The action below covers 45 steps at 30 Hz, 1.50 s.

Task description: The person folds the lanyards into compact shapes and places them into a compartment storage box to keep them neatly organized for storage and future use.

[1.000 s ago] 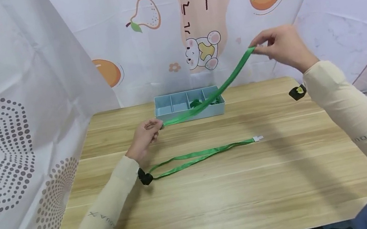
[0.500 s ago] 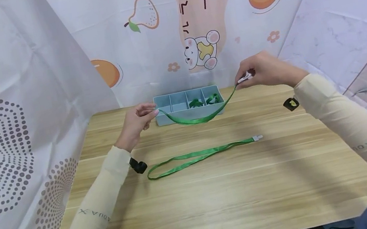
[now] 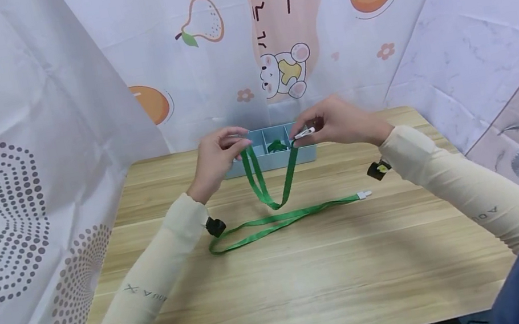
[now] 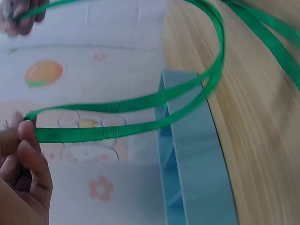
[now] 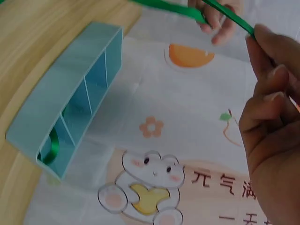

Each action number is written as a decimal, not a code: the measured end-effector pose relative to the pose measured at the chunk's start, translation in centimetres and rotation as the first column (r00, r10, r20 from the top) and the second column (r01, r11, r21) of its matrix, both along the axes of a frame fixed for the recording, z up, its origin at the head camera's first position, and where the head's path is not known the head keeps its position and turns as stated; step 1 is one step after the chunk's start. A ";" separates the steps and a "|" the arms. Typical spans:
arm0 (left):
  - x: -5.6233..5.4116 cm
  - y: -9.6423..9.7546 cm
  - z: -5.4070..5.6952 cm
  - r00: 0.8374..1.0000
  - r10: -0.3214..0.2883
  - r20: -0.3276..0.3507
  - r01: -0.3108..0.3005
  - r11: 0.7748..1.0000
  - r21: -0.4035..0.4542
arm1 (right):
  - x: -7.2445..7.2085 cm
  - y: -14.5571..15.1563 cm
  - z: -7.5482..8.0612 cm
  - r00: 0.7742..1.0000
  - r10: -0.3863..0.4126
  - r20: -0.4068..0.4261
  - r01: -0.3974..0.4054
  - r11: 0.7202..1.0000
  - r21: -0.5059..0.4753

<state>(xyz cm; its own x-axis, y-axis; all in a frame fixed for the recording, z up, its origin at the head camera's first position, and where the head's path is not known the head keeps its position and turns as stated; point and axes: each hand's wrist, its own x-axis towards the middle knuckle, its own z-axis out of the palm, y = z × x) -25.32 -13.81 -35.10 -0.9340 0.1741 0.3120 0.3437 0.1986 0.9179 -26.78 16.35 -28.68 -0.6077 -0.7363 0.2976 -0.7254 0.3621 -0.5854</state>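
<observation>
A green lanyard [image 3: 274,204] hangs in a U between my two hands, above the table. My left hand [image 3: 218,157] pinches its looped end; in the left wrist view two green bands [image 4: 98,135] run out from the fingertips. The right hand [image 3: 338,120] pinches the other end, where a white clip [image 3: 305,133] shows at the fingers. On the table below lies a second green lanyard [image 3: 272,233], stretched out, its white clip [image 3: 364,195] pointing right. Behind the hands stands a blue divided box [image 3: 270,161], partly hidden by them.
In the right wrist view the box [image 5: 51,89] has a coiled green strap [image 5: 53,147] in an end compartment. Another green strap [image 3: 277,146] lies in a compartment in the head view. A printed white curtain [image 3: 206,96] hangs behind the wooden table [image 3: 313,291].
My hands have come closer together, the right one moving down and left. The lanyard, earlier stretched between them, now sags in a deep U. The lanyard on the table has stayed put.
</observation>
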 end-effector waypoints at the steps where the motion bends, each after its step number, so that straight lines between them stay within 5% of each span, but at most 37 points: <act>1: 0.1 0.4 0.2 1.000 -0.011 -0.006 0.011 1.000 0.009 | 0.0 -0.4 -0.2 1.000 -0.008 0.000 0.008 1.000 -0.013; 10: 0.4 2.8 1.0 0.988 -0.037 -0.148 0.036 0.999 -0.007 | 0.5 -2.7 -2.0 0.996 -0.081 -0.039 0.079 0.996 -0.028; 17: 0.8 3.7 1.1 0.975 -0.065 -0.211 0.079 0.995 0.056 | 0.7 -3.5 -2.0 0.991 -0.131 -0.014 0.129 0.986 -0.105; 25: 1.2 3.7 0.9 0.954 -0.085 -0.289 0.089 0.996 0.002 | 0.6 -3.5 -1.8 0.990 -0.140 -0.028 0.134 0.980 -0.147; 37: 1.1 3.8 0.2 0.944 -0.083 -0.319 0.112 0.991 0.073 | 0.7 -3.7 -1.3 0.977 -0.138 -0.160 0.122 0.987 -0.103; 45: 1.4 3.6 0.1 0.958 -0.075 -0.276 0.077 0.997 -0.004 | 0.7 -3.6 -0.7 0.974 -0.122 -0.193 0.112 0.992 -0.064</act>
